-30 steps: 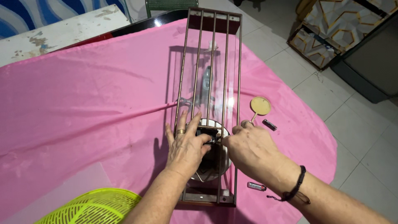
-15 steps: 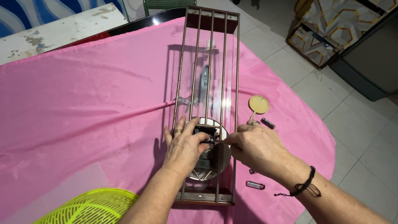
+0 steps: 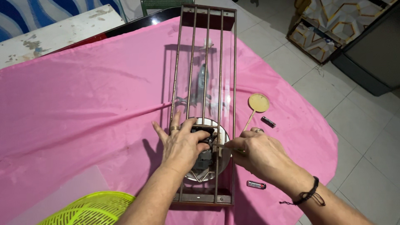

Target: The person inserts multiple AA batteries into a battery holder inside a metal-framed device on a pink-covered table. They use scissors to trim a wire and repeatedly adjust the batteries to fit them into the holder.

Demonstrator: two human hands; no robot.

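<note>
- A tiled floor point(image 3: 366, 137) shows to the right of a counter point(image 3: 75, 108) draped in a pink cloth; a worn white board point(image 3: 54, 31) lies past the counter's far left edge, and a patterned cabinet point(image 3: 333, 25) stands on the floor at the far right.
- A long clock case point(image 3: 204, 104) with brown bars and a glass panel lies flat, running from the near edge toward the far edge of the counter, right of its middle.
- The round clock dial point(image 3: 223, 156) sits in the near end of the case, with a dark clock mechanism point(image 3: 203, 135) at its centre.
- The left hand point(image 3: 181, 146) rests on the bars over the dial, fingers spread, with the fingertips touching the mechanism; a ring shows on one finger.
- The right hand point(image 3: 260, 154) is just right of the case, fingers pinched narrowly on a thin rod point(image 3: 223, 146) that points at the mechanism; a black cord bracelet point(image 3: 308, 193) sits on the wrist.
- A round gold pendulum bob point(image 3: 258, 103) on a stem lies just right of the case.
- One battery point(image 3: 268, 121) lies near the bob; another battery point(image 3: 256, 184) lies toward the near right edge.
- A lime-green basket point(image 3: 87, 210) sits at the near left edge.
</note>
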